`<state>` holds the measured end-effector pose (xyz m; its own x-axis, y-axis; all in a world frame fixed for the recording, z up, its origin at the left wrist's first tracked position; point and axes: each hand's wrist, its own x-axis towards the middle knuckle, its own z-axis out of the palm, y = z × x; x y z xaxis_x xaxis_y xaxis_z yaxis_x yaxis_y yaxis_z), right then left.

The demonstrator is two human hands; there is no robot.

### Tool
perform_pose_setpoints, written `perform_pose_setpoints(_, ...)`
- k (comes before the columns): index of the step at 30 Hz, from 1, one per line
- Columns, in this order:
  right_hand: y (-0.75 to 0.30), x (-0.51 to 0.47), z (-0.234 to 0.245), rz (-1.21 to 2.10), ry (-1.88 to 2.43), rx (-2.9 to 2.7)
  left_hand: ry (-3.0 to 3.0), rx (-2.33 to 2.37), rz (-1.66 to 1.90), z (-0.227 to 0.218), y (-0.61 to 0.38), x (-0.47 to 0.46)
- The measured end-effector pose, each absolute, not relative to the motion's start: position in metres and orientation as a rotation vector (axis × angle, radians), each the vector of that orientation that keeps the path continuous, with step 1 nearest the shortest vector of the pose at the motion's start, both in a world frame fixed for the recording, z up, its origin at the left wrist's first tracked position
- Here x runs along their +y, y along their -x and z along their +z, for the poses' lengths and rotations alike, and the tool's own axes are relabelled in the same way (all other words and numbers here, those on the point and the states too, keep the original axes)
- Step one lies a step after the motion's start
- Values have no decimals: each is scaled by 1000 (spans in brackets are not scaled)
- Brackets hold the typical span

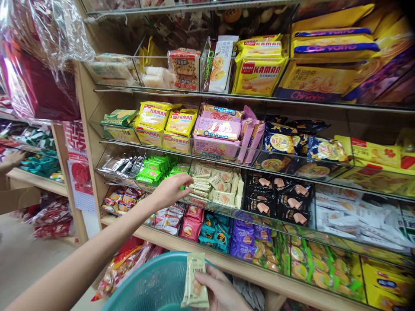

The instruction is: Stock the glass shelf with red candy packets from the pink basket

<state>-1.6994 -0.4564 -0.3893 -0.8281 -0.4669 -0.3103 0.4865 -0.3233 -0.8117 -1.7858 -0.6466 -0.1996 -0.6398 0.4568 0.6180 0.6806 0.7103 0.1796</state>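
My left hand [172,188] reaches to the shelf, its fingers loosely stretched out and apart with nothing seen in them. Its fingertips are at the left edge of a bin of cream-coloured wrapped snacks [223,182]; whether they touch is hard to tell. At the bottom, my right hand [220,287] grips a cream snack packet [196,280] between thumb and fingers, possibly more than one stacked. The packet is upright, over the right side of a teal plastic basket [145,280]. Green snack packets [154,168] lie just left of my left hand.
Black wafer packets [279,198] and white packets [356,216] fill bins to the right. Clear dividers and a wooden shelf edge [246,272] front the rows. Another person's hand [13,160] is at the left shelf, above a cardboard box [19,199]. Plastic-wrapped goods hang upper left.
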Motion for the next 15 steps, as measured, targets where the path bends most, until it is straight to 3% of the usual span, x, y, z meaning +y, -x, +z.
perform_pose_setpoints(12, 1710, -445, -424, -2311, 213, 1270, 784, -2371, 49, -170, 1830, -584)
perform_pose_setpoints(15, 1711, -436, -431, -2292, 185, 1326, 694, -2362, 47, -173, 1843, -568)
